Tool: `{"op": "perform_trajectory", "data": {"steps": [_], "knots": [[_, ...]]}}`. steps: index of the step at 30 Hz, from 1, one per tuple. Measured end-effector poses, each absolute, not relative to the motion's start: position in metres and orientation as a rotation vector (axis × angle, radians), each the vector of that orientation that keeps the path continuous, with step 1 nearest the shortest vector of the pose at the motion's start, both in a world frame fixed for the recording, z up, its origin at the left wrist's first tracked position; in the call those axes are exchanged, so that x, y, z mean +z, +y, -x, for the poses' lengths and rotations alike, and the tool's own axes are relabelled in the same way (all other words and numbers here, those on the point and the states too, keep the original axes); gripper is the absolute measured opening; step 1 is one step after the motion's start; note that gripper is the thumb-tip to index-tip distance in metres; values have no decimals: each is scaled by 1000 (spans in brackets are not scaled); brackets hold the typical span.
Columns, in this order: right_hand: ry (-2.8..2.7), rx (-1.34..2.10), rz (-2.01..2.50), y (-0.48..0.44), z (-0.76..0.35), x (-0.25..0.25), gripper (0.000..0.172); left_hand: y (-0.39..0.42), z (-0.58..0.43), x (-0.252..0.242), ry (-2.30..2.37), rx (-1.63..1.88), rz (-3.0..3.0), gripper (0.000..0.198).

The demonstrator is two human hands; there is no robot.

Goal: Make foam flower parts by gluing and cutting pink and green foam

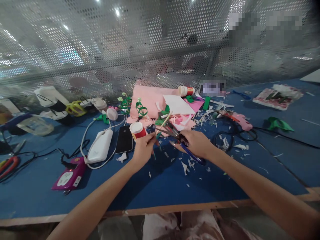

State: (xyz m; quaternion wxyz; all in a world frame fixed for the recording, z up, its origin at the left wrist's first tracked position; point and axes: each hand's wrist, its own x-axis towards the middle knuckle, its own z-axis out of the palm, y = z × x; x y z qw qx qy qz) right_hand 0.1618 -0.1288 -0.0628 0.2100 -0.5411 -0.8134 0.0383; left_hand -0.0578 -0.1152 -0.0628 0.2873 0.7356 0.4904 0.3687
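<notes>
My right hand (197, 142) is closed around a pair of scissors (192, 154) with dark blue handles, the blades pointing left. Pinched in my left hand (143, 148) is a thin pale stick (167, 120) with a bit of green at its lower end. The blades lie close to the stick; whether they touch it I cannot tell. Just behind my left hand stands a red and white paper cup (137, 129), partly hidden by the fingers. Curled green paper strips (142, 111) sit beyond the cup.
Pink paper sheets (152, 95) and a white sheet (178, 104) lie at the back. Paper scraps (185, 167) litter the blue table (160, 190). A black phone (124, 139), white power bank (100, 145), purple device (70, 175) and pink glue gun (240, 120) with cable surround the hands.
</notes>
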Motion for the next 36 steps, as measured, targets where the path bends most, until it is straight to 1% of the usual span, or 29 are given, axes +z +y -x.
{"op": "perform_trajectory", "data": {"steps": [4, 11, 25, 30, 33, 36], "knots": [[-2287, 74, 1523, -131, -160, -66, 34, -114, 58, -67, 1255, 989, -1973, 22], [-2223, 36, 1505, -129, -163, -66, 33, -120, 54, -70, 1212, 955, -2019, 27], [-2211, 15, 1462, -130, -162, -68, 27, -119, 53, -72, 1230, 983, -1966, 25], [-2205, 37, 1499, -132, -160, -68, 22, -119, 54, -73, 1227, 972, -1989, 23], [-2210, 85, 1473, -133, -160, -67, 23, -117, 56, -73, 1219, 988, -2037, 23], [-2195, 63, 1473, -134, -159, -67, 25, -116, 58, -73, 1211, 1022, -2107, 25]]}}
